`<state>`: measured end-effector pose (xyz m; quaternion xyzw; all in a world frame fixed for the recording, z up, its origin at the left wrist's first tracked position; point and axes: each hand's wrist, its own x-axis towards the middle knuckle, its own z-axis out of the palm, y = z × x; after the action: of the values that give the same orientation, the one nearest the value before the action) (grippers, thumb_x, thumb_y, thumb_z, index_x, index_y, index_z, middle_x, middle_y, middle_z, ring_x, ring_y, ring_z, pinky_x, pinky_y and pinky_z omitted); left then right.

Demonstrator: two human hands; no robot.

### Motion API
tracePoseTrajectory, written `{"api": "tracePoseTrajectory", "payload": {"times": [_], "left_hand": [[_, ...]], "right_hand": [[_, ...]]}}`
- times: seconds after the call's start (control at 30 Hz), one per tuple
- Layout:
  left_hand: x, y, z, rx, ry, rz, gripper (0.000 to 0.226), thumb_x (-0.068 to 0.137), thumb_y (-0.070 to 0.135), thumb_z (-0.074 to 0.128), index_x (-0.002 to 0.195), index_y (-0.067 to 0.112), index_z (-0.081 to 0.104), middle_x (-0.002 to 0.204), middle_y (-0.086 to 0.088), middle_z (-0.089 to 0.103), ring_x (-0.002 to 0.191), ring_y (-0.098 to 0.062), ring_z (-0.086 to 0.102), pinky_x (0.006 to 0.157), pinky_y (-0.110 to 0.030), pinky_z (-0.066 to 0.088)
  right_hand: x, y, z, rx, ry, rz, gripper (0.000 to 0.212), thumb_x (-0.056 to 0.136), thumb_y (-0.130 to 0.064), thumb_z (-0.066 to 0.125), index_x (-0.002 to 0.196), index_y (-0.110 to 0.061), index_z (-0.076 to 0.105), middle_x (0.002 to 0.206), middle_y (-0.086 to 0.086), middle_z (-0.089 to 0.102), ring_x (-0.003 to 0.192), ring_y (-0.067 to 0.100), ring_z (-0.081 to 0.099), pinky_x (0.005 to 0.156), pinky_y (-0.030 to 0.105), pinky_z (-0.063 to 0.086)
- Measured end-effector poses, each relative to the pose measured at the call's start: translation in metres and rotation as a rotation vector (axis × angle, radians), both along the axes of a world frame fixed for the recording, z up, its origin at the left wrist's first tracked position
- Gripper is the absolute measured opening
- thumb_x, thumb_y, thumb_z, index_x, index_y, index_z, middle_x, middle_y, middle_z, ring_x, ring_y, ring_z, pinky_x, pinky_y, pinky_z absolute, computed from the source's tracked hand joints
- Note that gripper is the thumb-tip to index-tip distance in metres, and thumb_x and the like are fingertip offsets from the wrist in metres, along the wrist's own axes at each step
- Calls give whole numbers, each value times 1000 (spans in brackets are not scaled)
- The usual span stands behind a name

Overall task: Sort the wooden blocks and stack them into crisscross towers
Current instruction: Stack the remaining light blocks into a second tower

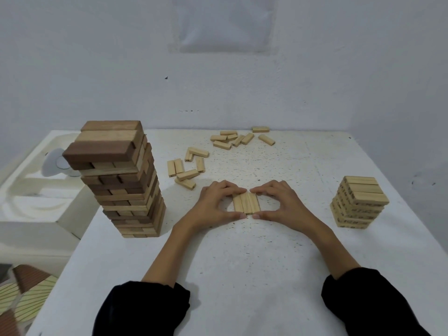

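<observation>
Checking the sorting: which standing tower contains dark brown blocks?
The tall tower of larger wooden blocks at left; the short pale tower at right is uniformly light.

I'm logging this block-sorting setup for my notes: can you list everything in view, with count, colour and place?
tall tower: one, brown and tan, table's left
short tower: one, pale, table's right
block row: one, pale, centre, between the hands
loose blocks: about fifteen, pale, scattered at far middle
table: one, white speckled, under everything
moulded tray: one, white, left of table
left hand: one, black sleeve, pinches the row's left part
right hand: one, black sleeve, pinches its right part
</observation>
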<state>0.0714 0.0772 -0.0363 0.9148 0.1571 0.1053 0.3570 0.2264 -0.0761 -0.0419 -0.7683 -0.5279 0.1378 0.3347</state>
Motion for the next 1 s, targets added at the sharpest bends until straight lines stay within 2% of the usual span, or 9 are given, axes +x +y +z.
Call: {"api": "tracePoseTrajectory", "payload": {"times": [0.1, 0.23, 0.43, 0.6, 0.7, 0.77, 0.9, 1.0], "left_hand": [[-2, -1, 1, 2, -5, 11, 73, 65, 50, 80, 130, 34, 51, 119, 17, 47, 110, -3, 38, 101, -32, 31], [-5, -2, 1, 113, -18, 75, 68, 63, 56, 78, 124, 37, 53, 115, 17, 49, 110, -4, 38, 92, -25, 26], [-2, -2, -1, -14, -48, 67, 55, 63, 46, 83, 113, 33, 62, 105, 17, 52, 100, -5, 47, 87, -26, 41], [-1, -2, -1, -48, -55, 62, 53, 63, 40, 85, 110, 34, 62, 105, 18, 53, 99, -4, 49, 86, -23, 43], [0, -3, 2, -47, -50, 56, 52, 62, 38, 86, 108, 34, 63, 103, 16, 53, 97, -4, 49, 84, -24, 43], [-1, -3, 4, -44, -48, 50, 54, 58, 42, 85, 107, 33, 64, 101, 14, 54, 95, -2, 49, 81, -22, 42], [0, -7, 15, -50, -91, 13, 59, 50, 58, 77, 103, 37, 63, 100, 15, 54, 88, 4, 49, 73, -10, 37], [3, -13, 32, -19, -142, -3, 56, 53, 59, 71, 104, 39, 62, 100, 18, 54, 90, 2, 50, 72, -6, 35]], "right_hand": [[0, 0, -1, 1, -5, -4, 62, 65, -44, 80, 121, -38, 55, 104, -26, 46, 101, 2, 37, 92, 28, 31], [1, -1, -2, -25, -2, 6, 67, 65, -48, 77, 126, -38, 51, 106, -24, 43, 103, 1, 33, 93, 26, 28], [2, 2, 0, -42, -22, 29, 58, 66, -49, 78, 119, -40, 56, 107, -23, 45, 103, 1, 36, 89, 26, 27], [2, 5, 2, -58, -38, 45, 57, 67, -47, 79, 119, -37, 56, 110, -13, 49, 105, 4, 39, 89, 27, 29], [0, 6, 2, -62, -47, 44, 59, 63, -53, 70, 118, -36, 57, 108, -12, 49, 103, 4, 40, 87, 25, 28], [0, 7, 3, -64, -56, 51, 58, 63, -52, 70, 117, -35, 57, 107, -12, 48, 102, 4, 40, 86, 26, 29], [-3, 1, 15, -20, -30, 51, 51, 67, -36, 80, 113, -35, 57, 105, -13, 48, 100, 4, 40, 89, 30, 38], [-1, -10, 39, 23, -67, 51, 50, 65, -36, 79, 110, -37, 57, 103, -13, 49, 96, 4, 40, 87, 30, 38]]}}
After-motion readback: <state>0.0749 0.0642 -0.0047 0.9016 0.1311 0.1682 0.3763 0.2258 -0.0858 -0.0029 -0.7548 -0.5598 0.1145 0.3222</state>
